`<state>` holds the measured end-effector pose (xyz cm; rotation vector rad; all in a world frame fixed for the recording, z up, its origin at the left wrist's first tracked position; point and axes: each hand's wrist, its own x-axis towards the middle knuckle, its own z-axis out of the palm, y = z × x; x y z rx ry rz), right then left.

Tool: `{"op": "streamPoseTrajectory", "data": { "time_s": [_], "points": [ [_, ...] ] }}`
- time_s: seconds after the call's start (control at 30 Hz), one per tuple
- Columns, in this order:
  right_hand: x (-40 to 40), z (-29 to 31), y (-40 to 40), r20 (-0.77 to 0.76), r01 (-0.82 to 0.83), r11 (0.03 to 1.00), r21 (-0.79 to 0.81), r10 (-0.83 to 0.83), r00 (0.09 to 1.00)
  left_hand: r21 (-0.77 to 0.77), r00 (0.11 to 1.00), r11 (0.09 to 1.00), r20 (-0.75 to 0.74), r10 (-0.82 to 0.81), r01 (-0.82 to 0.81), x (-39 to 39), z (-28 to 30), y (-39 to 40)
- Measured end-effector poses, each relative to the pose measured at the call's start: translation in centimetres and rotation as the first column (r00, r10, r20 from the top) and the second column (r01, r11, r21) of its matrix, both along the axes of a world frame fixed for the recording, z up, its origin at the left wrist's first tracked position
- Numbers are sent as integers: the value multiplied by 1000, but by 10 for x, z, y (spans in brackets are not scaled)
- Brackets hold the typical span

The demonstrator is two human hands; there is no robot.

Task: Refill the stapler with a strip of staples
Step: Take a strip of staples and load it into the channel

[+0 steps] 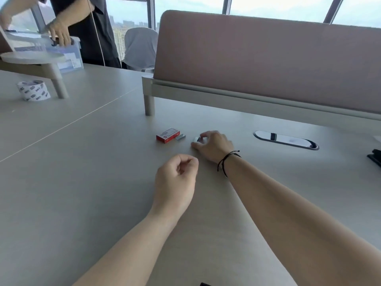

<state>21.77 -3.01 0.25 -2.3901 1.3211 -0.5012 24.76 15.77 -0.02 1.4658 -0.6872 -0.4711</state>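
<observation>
A red staple box (168, 135) lies on the grey table (92, 162), with a short strip of staples (180, 137) touching its right side. Just right of the strip, my right hand (213, 145) rests on the table with its fingertips pinched around a small white and grey object (196, 139); I cannot tell what it is. My left hand (175, 179) hovers nearer to me, curled into a loose fist with nothing visible in it. A black item (375, 157), possibly the stapler, lies cut off at the right edge.
A pink desk divider (268, 58) on a metal rail stands behind the box. An oval cable port (286, 140) is set into the table at right. A tape roll (33, 90) and a raised shelf (33, 57) are far left, where another person handles a plastic bin (68, 56).
</observation>
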Motion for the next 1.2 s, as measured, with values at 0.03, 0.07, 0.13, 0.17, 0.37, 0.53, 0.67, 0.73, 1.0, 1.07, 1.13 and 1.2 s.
{"op": "streamPoseTrajectory", "data": {
  "time_s": [0.03,0.07,0.13,0.17,0.37,0.53,0.67,0.73,1.0,1.07,1.13,1.2],
  "points": [
    [1,-1,-1,5,-2,1000,-5,2,1000,4,1000,1000,-2,2,-2,0,0,0],
    [2,-2,-2,10,-3,1000,-2,3,1000,7,1000,1000,1,3,-3,0,0,0],
    [1,-3,-1,20,0,1000,1,0,1000,6,1000,1000,6,0,0,1,0,0],
    [-1,-3,0,29,3,1000,2,-3,1000,5,1000,1000,6,0,0,1,0,0],
    [-30,8,20,262,-62,966,251,-6,965,14,1000,1000,-2,-14,14,1,3,3],
    [-94,20,63,384,-141,885,443,-46,922,71,983,996,170,-68,56,-8,7,9],
    [-168,37,98,427,-245,792,560,-22,904,98,858,985,485,-170,140,-31,18,23],
    [-207,54,117,453,-299,741,601,-8,891,108,756,974,616,-222,198,-51,29,37],
    [-308,62,189,653,-412,666,622,-150,742,146,389,934,880,-274,326,-141,72,79],
    [-319,57,196,687,-417,683,600,-172,706,112,393,923,881,-263,368,-157,73,81],
    [-327,53,201,713,-432,689,582,-177,678,86,399,921,883,-246,379,-168,72,80],
    [-332,51,204,735,-451,684,573,-186,652,65,406,920,883,-233,386,-175,71,78]
  ]
}}
